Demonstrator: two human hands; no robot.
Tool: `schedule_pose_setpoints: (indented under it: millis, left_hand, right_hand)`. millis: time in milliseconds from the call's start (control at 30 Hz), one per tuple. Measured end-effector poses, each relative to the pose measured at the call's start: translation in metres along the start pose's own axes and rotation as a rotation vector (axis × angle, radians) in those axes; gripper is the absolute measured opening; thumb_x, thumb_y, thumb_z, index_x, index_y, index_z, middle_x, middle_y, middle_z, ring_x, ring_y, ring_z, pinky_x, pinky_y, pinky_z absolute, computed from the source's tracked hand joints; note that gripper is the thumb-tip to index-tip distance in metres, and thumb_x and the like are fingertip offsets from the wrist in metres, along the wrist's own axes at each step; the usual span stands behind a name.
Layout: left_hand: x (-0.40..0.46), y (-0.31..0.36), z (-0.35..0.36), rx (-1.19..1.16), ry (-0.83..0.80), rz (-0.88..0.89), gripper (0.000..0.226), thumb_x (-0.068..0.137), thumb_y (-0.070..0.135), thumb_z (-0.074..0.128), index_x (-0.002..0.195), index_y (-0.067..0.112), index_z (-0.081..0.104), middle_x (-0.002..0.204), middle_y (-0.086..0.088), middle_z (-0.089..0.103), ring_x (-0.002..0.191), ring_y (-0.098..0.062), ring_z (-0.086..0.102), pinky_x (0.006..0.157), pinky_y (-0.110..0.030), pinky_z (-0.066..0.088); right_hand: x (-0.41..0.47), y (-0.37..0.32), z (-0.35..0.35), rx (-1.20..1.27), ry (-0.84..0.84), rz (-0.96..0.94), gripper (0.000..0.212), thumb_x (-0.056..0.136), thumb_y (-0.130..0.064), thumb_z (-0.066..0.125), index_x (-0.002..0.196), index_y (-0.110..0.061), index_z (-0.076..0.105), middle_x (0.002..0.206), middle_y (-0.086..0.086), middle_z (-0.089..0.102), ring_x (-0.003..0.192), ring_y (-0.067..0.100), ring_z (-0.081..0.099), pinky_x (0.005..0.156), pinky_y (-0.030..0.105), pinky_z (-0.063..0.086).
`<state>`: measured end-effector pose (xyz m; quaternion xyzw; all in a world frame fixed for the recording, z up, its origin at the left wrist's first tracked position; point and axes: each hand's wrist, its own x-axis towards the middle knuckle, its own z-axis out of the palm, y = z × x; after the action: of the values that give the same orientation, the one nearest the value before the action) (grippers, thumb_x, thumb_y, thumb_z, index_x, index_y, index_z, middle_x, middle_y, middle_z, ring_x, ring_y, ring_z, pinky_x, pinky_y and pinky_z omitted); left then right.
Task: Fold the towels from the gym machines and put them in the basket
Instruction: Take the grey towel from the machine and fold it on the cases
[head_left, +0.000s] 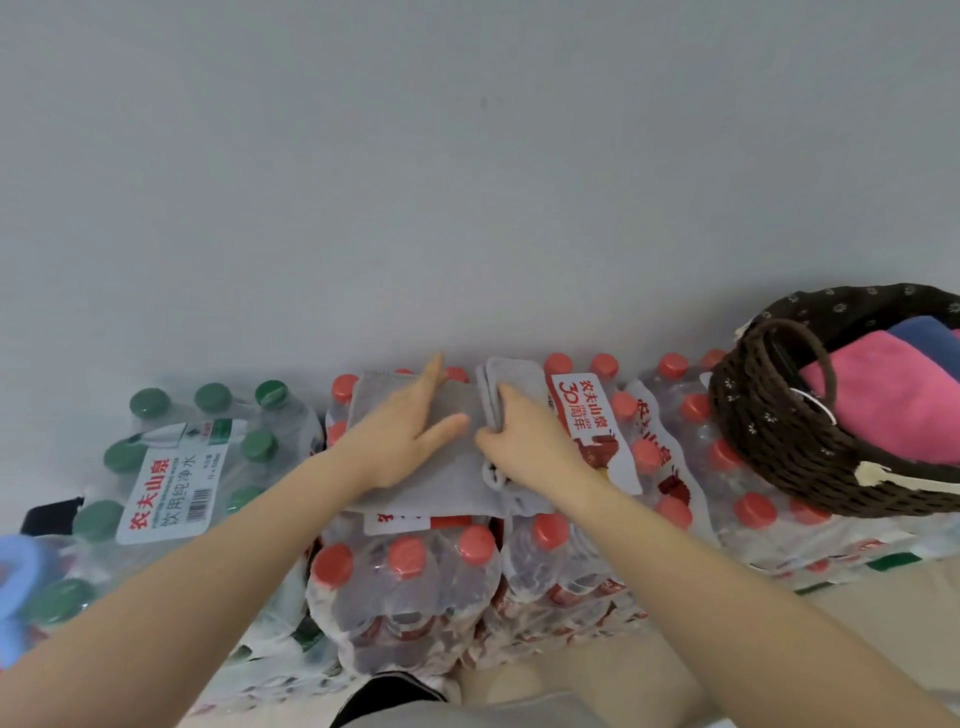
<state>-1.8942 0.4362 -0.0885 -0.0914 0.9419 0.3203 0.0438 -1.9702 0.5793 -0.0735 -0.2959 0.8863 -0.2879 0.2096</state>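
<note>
Shrink-wrapped pack of red-capped water bottles (410, 587) sits closest to cam. Just behind it, grey cloth towel (441, 473) lies on more red-capped packs. Left hand (402, 436) rests flat on towel, fingers straight. Right hand (524, 436) pinches towel's folded edge. Dark brown woven basket (779, 447), right of towel, holds pink towel (888, 405) & blue towel (922, 335). Green-capped bottle pack (171, 467) left of towel.
</note>
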Motion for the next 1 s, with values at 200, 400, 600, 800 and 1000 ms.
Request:
schedule_pose_setpoints:
  millis: [200,400,600,800,1000]
  left_hand:
    - [-0.008,-0.033,-0.005,0.173,0.234,-0.288,0.061,0.093,0.027,0.048,0.142,0.001,0.022,0.149,-0.018,0.024,0.136,-0.033,0.026,0.112,-0.036,0.019]
    - [-0.013,-0.044,-0.012,0.165,0.217,-0.514,0.057,0.084,0.049,0.055,0.123,0.007,0.044,0.121,-0.015,0.051,0.114,-0.036,0.048,0.092,-0.044,0.043]
    - [-0.008,-0.056,-0.017,-0.12,0.155,-0.635,0.065,0.067,0.066,0.058,0.096,0.007,0.06,0.11,-0.015,0.059,0.103,-0.036,0.055,0.09,-0.048,0.048]
    - [-0.008,-0.049,-0.021,-0.283,0.224,-0.593,0.045,0.078,0.05,0.06,0.061,0.01,0.049,0.094,-0.019,0.06,0.1,-0.041,0.055,0.082,-0.04,0.047]
    - [-0.02,-0.032,-0.035,-0.345,0.368,-0.396,0.025,0.095,0.03,0.043,0.08,0.009,0.041,0.069,0.0,0.044,0.062,-0.012,0.04,0.052,-0.026,0.029]
  right_hand:
    - [0.005,-0.021,0.028,-0.183,-0.037,-0.074,0.034,0.089,-0.023,0.047,0.117,-0.007,0.038,0.083,0.009,0.055,0.077,0.028,0.056,0.061,0.032,0.036]
    - [0.015,-0.026,0.038,-0.403,-0.015,-0.109,0.047,0.097,-0.04,0.033,0.121,-0.001,0.043,0.107,0.017,0.063,0.096,0.034,0.061,0.068,0.034,0.04]
    - [0.007,-0.019,0.052,-0.698,0.307,-0.135,0.048,0.076,-0.047,0.047,0.099,-0.009,0.066,0.092,0.007,0.066,0.08,0.024,0.061,0.07,0.031,0.05]
    - [0.015,-0.02,0.058,-0.53,0.181,-0.047,0.062,0.096,-0.033,0.03,0.148,-0.007,0.008,0.157,0.009,0.011,0.144,0.023,0.009,0.117,0.036,0.007]
    - [0.023,-0.037,0.062,-0.453,0.128,-0.068,0.058,0.099,-0.032,0.022,0.148,-0.008,0.001,0.158,0.008,0.0,0.146,0.02,-0.004,0.117,0.034,-0.007]
